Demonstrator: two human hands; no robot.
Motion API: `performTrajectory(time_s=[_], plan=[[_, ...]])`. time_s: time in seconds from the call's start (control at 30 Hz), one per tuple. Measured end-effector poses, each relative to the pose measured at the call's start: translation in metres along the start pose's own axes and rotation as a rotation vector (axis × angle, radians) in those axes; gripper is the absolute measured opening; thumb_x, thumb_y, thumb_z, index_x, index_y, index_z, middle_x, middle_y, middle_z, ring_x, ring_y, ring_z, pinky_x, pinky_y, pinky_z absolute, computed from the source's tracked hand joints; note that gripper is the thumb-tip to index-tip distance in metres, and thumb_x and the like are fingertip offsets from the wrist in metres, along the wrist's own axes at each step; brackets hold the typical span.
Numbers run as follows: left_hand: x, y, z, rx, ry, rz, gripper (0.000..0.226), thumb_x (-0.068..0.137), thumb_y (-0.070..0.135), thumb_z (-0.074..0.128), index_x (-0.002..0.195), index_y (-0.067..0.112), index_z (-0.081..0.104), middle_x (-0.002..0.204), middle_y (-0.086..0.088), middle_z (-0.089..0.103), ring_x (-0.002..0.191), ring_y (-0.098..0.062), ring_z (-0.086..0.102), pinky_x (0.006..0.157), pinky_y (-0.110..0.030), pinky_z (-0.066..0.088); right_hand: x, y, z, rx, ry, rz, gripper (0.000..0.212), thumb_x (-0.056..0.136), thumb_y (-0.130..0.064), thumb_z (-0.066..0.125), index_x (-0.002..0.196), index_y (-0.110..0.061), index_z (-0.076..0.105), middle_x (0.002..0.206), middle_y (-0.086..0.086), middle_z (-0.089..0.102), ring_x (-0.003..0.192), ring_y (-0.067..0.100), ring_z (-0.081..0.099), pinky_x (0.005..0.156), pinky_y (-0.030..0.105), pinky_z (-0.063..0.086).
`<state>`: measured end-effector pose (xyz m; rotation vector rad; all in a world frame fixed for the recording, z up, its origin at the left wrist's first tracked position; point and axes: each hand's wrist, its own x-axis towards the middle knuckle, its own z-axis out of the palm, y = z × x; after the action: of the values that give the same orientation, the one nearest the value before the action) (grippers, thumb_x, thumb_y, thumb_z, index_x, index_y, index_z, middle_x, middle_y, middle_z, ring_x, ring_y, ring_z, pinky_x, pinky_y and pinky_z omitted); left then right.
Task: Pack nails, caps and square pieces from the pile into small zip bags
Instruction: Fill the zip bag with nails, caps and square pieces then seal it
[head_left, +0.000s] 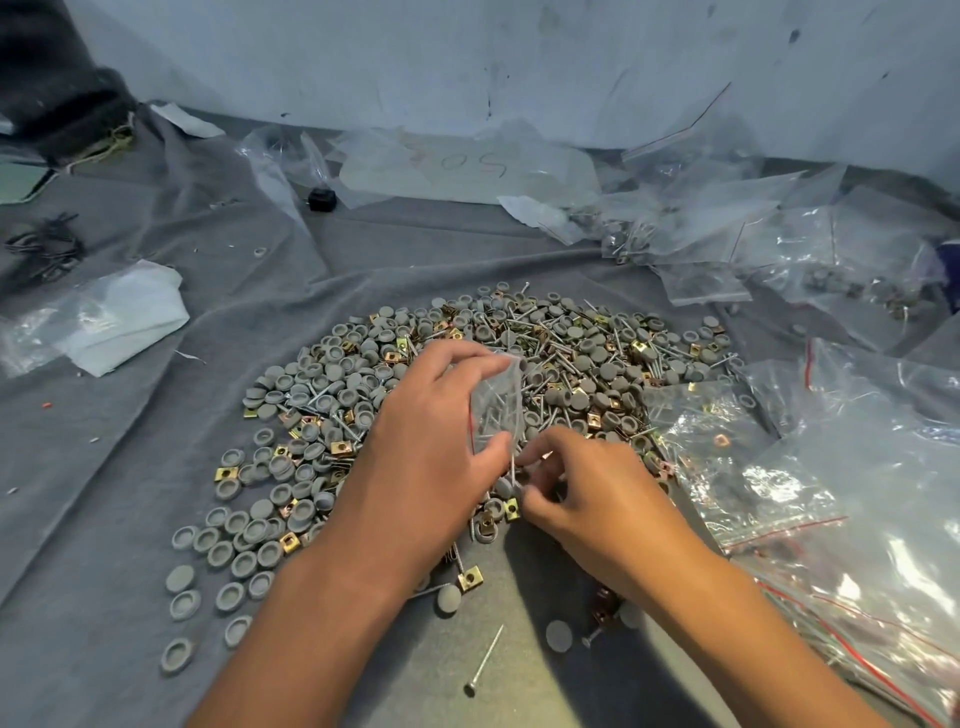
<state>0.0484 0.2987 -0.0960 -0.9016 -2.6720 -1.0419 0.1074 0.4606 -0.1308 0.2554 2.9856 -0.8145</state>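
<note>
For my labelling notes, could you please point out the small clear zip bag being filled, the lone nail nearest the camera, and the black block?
Small clear zip bag (496, 410), head view, middle.
Lone silver nail (485, 661), head view, mid-shaft.
Small black block (322, 199), head view, centre.

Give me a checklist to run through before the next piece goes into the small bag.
1. Small zip bag held by left hand: ok.
2. Bag mouth open: cannot tell.
3. Nails already inside the bag: ok.
4. Right hand has a piece pinched in its fingers: ok, a nail, it seems.
5. Pile within reach, with caps, nails and square pieces left: ok.
6. Spare empty bags at the right: ok.
</note>
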Motion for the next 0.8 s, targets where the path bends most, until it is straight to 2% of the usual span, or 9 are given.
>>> performTrajectory(time_s=[0.07, 0.13, 0.27, 0.4, 0.5, 0.6, 0.67, 0.73, 0.8], plan=[[0.0, 0.0, -0.001, 0.012, -0.004, -0.002, 0.06, 0.08, 0.022, 0.079, 0.136, 0.024, 0.057, 0.122, 0.02, 0.046, 0.086, 0.011, 0.048, 0.09, 0.003, 0.032, 0.002, 0.004, -0.01, 0.112, 0.015, 0.049, 0.014, 0.095, -0.037, 0.06, 0.109, -0.039, 0.061, 0.085, -0.018, 0.066, 0.068, -0.006, 0.061, 0.056, 0.015, 0.045], [0.0, 0.0, -0.002, 0.02, -0.003, -0.004, 0.06, 0.081, 0.022, 0.079, 0.137, 0.024, 0.057, 0.121, 0.02, 0.047, 0.085, 0.009, 0.049, 0.089, 0.004, 0.032, 0.003, 0.011, -0.022, 0.153, 0.019, 0.074, 0.007, 0.098, -0.036, 0.056, 0.099, -0.038, 0.063, 0.088, -0.017, 0.065, 0.067, -0.005, 0.061, 0.053, 0.016, 0.046], [0.0, 0.002, -0.002, 0.031, -0.012, -0.009, 0.06, 0.081, 0.021, 0.079, 0.137, 0.022, 0.057, 0.122, 0.018, 0.048, 0.084, 0.005, 0.049, 0.088, 0.006, 0.032, -0.001, 0.02, -0.031, -0.049, -0.055, 0.058, 0.012, 0.097, -0.042, 0.06, 0.089, -0.035, 0.057, 0.088, -0.016, 0.058, 0.076, -0.001, 0.053, 0.057, 0.016, 0.034], [-0.001, 0.003, -0.002, 0.034, -0.022, -0.015, 0.06, 0.082, 0.021, 0.078, 0.137, 0.021, 0.057, 0.122, 0.018, 0.047, 0.083, 0.004, 0.049, 0.086, 0.006, 0.032, -0.008, 0.014, -0.02, -0.212, -0.024, 0.077, 0.027, 0.091, -0.048, 0.068, 0.079, -0.033, 0.05, 0.077, -0.014, 0.056, 0.073, 0.004, 0.053, 0.056, 0.029, 0.037], [-0.001, 0.004, -0.002, 0.034, -0.023, -0.011, 0.06, 0.082, 0.022, 0.078, 0.137, 0.021, 0.057, 0.121, 0.019, 0.046, 0.084, 0.004, 0.049, 0.083, 0.004, 0.036, -0.008, 0.01, -0.016, -0.238, -0.017, 0.095, 0.027, 0.091, -0.048, 0.067, 0.078, -0.031, 0.05, 0.077, -0.013, 0.057, 0.074, 0.009, 0.055, 0.057, 0.031, 0.041], [-0.002, 0.004, -0.001, 0.032, -0.027, -0.003, 0.059, 0.082, 0.021, 0.078, 0.137, 0.022, 0.056, 0.122, 0.019, 0.047, 0.084, 0.006, 0.049, 0.082, 0.002, 0.037, -0.007, 0.013, -0.014, -0.153, -0.066, 0.105, 0.023, 0.091, -0.04, 0.068, 0.08, -0.03, 0.051, 0.079, -0.011, 0.06, 0.074, 0.007, 0.056, 0.065, 0.033, 0.051], [-0.001, 0.004, 0.0, 0.027, -0.027, -0.001, 0.06, 0.082, 0.021, 0.078, 0.138, 0.023, 0.056, 0.123, 0.019, 0.047, 0.084, 0.007, 0.048, 0.084, 0.003, 0.037, -0.007, 0.015, -0.017, -0.068, -0.092, 0.094, 0.021, 0.092, -0.038, 0.068, 0.081, -0.03, 0.053, 0.079, -0.009, 0.061, 0.07, 0.002, 0.056, 0.061, 0.025, 0.049], [-0.001, 0.004, 0.0, 0.023, -0.023, 0.002, 0.061, 0.081, 0.023, 0.077, 0.138, 0.024, 0.055, 0.123, 0.02, 0.047, 0.084, 0.009, 0.047, 0.084, 0.001, 0.039, -0.006, 0.014, -0.024, 0.177, -0.04, 0.069, 0.017, 0.092, -0.038, 0.067, 0.084, -0.027, 0.057, 0.081, -0.005, 0.066, 0.065, 0.003, 0.059, 0.055, 0.022, 0.046], [-0.001, 0.004, 0.0, 0.023, -0.016, 0.008, 0.062, 0.081, 0.023, 0.077, 0.138, 0.025, 0.055, 0.123, 0.021, 0.046, 0.085, 0.011, 0.047, 0.088, -0.004, 0.039, -0.004, 0.009, -0.034, 0.549, 0.088, 0.014, 0.02, 0.089, -0.036, 0.068, 0.088, -0.019, 0.059, 0.089, 0.0, 0.072, 0.074, 0.012, 0.066, 0.064, 0.029, 0.055]])
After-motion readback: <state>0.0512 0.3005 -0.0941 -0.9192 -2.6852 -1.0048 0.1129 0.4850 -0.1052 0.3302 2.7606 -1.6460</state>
